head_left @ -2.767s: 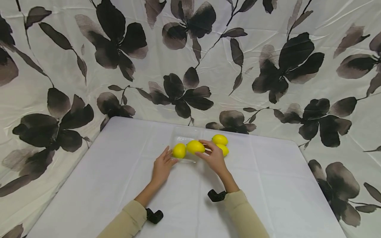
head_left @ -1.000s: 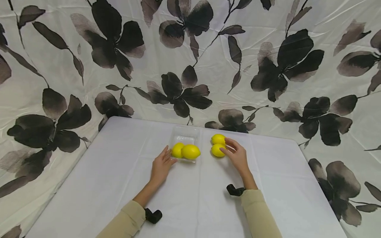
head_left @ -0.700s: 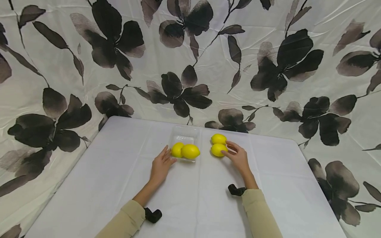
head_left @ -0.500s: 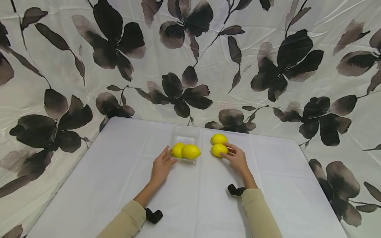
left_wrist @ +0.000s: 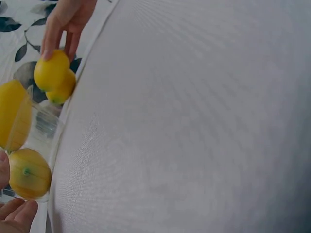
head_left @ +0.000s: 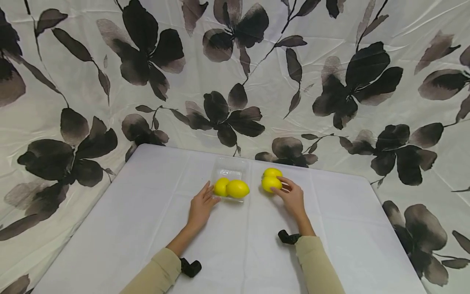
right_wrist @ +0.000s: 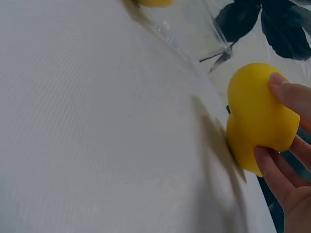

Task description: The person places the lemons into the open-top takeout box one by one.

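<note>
My right hand point(head_left: 292, 198) pinches a yellow lemon point(head_left: 271, 184) between thumb and fingers, to the right of a clear plastic container point(head_left: 244, 168). Partly hidden behind that lemon is another lemon point(head_left: 273, 172); the two overlap in the right wrist view. Two more lemons, one on the left point(head_left: 221, 187) and one on the right point(head_left: 238, 189), lie side by side in the near end of the container. With extended, relaxed fingers, my left hand point(head_left: 200, 207) rests against the container's near left corner. In the left wrist view its fingertips point(left_wrist: 26, 213) are right at the container wall.
A white cloth covers the table point(head_left: 147, 196), whose far edge runs just behind the container. A floral curtain point(head_left: 235, 77) hangs behind and at the sides. Black wrist cameras sit on both wrists, one on the left point(head_left: 191, 268) and one on the right point(head_left: 288, 237).
My right hand set one lemon into the container, moved right to the other pair, closed on the nearer lemon and has shifted it slightly up in view. The left hand stayed at the container.
</note>
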Tool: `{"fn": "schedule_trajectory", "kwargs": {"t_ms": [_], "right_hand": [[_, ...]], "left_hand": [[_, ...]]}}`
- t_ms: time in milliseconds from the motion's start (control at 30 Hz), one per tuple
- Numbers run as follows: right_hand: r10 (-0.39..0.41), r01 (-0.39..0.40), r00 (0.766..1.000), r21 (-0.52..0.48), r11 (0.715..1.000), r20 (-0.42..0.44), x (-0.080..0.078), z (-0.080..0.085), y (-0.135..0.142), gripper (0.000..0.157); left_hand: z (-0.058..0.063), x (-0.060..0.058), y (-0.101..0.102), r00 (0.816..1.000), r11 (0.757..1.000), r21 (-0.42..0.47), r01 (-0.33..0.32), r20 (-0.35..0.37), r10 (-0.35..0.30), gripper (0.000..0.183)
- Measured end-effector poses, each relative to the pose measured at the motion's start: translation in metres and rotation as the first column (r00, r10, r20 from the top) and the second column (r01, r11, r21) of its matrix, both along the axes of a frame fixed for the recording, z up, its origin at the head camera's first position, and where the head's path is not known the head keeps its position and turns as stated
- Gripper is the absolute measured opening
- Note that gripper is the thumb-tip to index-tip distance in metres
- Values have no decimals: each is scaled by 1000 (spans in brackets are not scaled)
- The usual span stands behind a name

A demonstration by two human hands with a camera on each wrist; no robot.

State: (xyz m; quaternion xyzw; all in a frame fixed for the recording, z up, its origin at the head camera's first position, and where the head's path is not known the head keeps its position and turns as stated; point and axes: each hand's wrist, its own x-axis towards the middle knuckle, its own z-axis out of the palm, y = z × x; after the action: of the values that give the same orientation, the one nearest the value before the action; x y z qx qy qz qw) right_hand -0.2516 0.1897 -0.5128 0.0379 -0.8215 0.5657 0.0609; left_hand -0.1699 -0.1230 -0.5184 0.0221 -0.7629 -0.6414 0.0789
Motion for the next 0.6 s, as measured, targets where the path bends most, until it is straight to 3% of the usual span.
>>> {"fn": "schedule_trajectory", "kwargs": {"t_ms": [200,533,600], "right_hand": [[35,-38,997,-47,998,-70,-6,19,-18,50],[164,-164,985,-7,986,-49,-1,70,-71,50],[191,-192,981,-13,981,-42,-5,68,-81,50]], "left_hand": [[0,0,-1,1000,1000,-3,-8,-4,8,76],[-2,1,0,1000,1000,9,-5,-10,5,76],[-2,1,0,1000,1000,13,-4,-13,5,77]]}}
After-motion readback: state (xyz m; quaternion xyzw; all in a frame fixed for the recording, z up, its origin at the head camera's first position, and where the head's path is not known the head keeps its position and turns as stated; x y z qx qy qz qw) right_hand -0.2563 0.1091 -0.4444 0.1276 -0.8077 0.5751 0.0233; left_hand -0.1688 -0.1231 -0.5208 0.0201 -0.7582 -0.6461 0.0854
